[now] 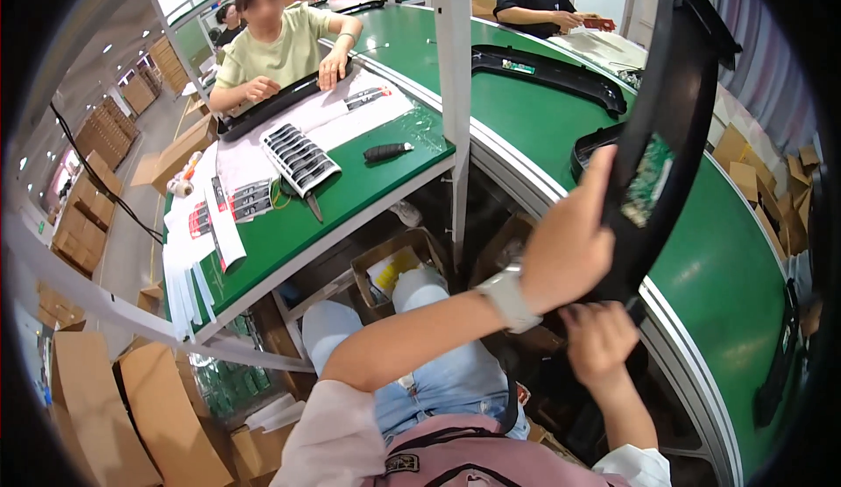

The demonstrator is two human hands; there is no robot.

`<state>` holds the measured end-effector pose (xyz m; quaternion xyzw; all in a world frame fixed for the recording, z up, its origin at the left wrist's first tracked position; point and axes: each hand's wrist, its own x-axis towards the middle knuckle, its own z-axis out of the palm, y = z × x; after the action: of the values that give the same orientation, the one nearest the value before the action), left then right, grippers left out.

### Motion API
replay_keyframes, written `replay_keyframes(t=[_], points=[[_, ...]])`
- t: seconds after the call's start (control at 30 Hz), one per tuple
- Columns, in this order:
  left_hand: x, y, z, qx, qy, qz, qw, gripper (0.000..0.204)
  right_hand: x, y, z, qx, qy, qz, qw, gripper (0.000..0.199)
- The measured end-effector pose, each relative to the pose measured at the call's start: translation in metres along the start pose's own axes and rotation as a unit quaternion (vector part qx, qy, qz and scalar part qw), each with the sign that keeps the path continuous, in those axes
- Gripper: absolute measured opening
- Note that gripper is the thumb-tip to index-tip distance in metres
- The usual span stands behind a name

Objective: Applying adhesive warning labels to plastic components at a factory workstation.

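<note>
A long black plastic housing (674,75) is tilted up on my right, with a green circuit board (648,180) inside its hollow side. My left hand (569,246), with a light watch band (511,299) at its wrist, reaches across to the housing's near edge; its index finger points up along that edge and the other fingers are curled. Lower down, my right hand (600,342) is closed around the housing's bottom end. That grip is partly hidden. Behind the raised housing, another black housing (589,147) lies on the green belt, partly covered.
A similar housing (543,75) rests farther along the green conveyor (701,329); one more (775,364) lies at its right side. A white post (451,75) stands beside the side table (254,285), where a co-worker (280,49) handles a black housing. Cardboard boxes (399,255) sit below.
</note>
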<state>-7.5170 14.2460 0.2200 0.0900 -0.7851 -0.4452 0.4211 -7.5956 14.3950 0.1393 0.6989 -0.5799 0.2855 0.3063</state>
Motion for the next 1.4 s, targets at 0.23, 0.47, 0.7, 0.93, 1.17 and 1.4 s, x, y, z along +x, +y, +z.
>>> replay_keyframes(t=[0.23,0.47,0.7,0.93,1.17,1.4], points=[[-0.091,-0.025,-0.134,-0.036,-0.026,-0.104,0.994,0.067,0.060,-0.121,-0.018,0.235,-0.198,-0.126,0.943,0.048],[-0.212,-0.071,-0.262,-0.025,-0.102,-0.216,0.971,0.064,0.108,-0.150,-0.008,0.348,-0.159,-0.287,0.878,0.045],[-0.358,-0.112,-0.288,-0.081,-0.170,-0.360,0.914,0.059,0.169,-0.177,0.098,0.380,-0.157,-0.213,0.886,0.043],[-0.351,-0.090,-0.279,0.254,-0.121,-0.296,0.913,0.046,0.247,-0.250,0.247,0.493,-0.259,-0.057,0.829,0.037],[-0.277,-0.043,-0.354,0.162,0.408,-0.214,0.872,0.014,0.297,-0.321,0.353,0.509,-0.191,0.050,0.838,0.066],[-0.209,-0.100,-0.442,0.425,0.420,-0.472,0.648,0.041,0.295,-0.315,0.360,0.573,-0.227,0.086,0.783,0.033]])
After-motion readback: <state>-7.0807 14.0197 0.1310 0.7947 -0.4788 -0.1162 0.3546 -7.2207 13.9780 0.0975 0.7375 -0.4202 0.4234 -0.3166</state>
